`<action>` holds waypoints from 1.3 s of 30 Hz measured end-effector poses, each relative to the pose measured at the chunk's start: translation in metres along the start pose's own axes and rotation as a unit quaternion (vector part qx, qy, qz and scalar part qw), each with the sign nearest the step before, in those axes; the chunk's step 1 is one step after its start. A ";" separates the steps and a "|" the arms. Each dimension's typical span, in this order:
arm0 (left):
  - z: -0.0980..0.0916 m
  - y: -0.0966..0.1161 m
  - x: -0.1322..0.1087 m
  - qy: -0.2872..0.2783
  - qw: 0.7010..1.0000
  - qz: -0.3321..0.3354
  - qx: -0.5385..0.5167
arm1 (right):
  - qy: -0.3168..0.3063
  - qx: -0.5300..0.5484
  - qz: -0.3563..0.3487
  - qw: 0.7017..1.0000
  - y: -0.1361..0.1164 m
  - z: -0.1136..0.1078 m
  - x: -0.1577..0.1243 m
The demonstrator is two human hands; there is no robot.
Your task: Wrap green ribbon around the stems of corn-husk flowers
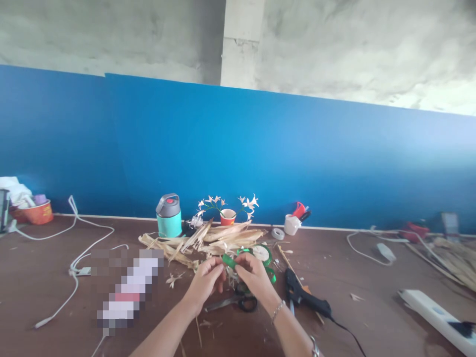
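My left hand [205, 281] and my right hand [255, 275] meet over the brown table, fingers pinched together on a strip of green tape [229, 260] held between them. The tape runs back toward a green tape roll [263, 253] lying just behind my right hand. Black-handled scissors [234, 301] lie on the table under my hands. A heap of dried corn husks [208, 239] spreads just beyond them. A small husk flower [173, 279] lies left of my left hand.
A black glue gun [302, 293] lies right of my hands, its cord trailing off. At the back stand a teal flask [168, 216], a red cup with husk flowers [227, 212] and a white cup of pens [292, 223]. White cables [80, 248] lie left; a power strip [435, 314] sits right.
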State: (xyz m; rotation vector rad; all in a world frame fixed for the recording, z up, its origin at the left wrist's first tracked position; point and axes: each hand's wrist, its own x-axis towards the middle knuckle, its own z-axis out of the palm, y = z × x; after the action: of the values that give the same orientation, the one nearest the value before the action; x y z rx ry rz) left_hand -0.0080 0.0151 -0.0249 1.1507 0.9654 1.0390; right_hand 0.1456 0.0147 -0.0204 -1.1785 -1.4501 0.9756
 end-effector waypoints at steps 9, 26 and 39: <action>0.004 -0.002 0.000 -0.017 1.000 -0.001 0.021 | 0.006 0.001 0.004 1.000 -0.007 0.006 -0.003; 0.005 -0.008 0.000 -0.036 0.999 0.003 0.017 | 0.062 -0.002 0.032 0.998 -0.004 0.007 -0.002; 0.011 -0.010 -0.002 -0.057 0.998 0.006 -0.001 | 0.093 -0.046 0.030 0.994 -0.001 0.009 -0.002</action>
State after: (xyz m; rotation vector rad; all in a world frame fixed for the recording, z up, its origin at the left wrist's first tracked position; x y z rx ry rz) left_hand 0.0032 0.0098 -0.0331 1.2023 0.8671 0.9735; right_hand 0.1366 0.0128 -0.0212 -1.3495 -1.3301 0.8232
